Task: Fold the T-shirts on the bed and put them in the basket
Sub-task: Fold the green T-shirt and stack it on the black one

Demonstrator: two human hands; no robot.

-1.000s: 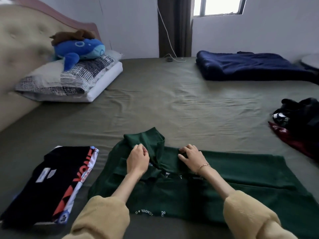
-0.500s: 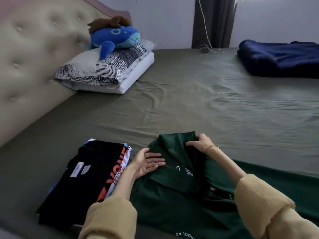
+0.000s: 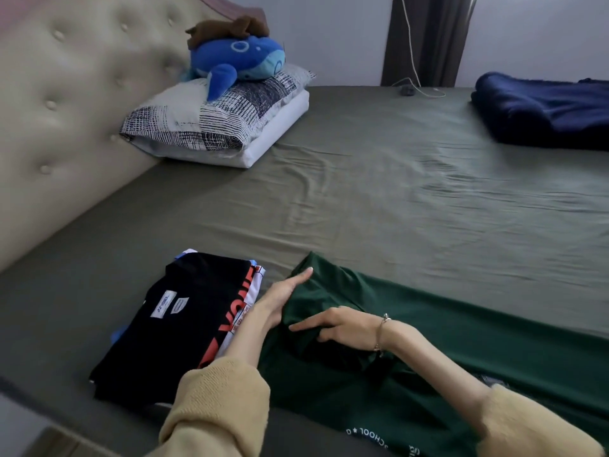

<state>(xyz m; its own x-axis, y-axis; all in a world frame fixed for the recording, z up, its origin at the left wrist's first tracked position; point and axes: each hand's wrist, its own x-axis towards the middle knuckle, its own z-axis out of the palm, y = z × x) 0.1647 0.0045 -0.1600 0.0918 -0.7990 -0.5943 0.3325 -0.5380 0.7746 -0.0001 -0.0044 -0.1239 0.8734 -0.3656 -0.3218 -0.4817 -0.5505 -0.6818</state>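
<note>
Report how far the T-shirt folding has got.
Done: a folded black T-shirt lies on top of a small stack on the bed. In hand: the green T-shirt, only partly folded, with the left hand flat at its edge and the right hand on its collar area. Left: finish folding; no basket is in view.

Both hands rest flat on a green T-shirt (image 3: 445, 351) spread over the bed (image 3: 379, 199). The left hand (image 3: 283, 291) lies beside a folded black T-shirt (image 3: 188, 321); the right hand (image 3: 342, 324) presses the fold.

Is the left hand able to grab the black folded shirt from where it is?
Probably yes. The left hand rests flat on the green T-shirt right beside the black folded shirt, with nothing between them.
</note>
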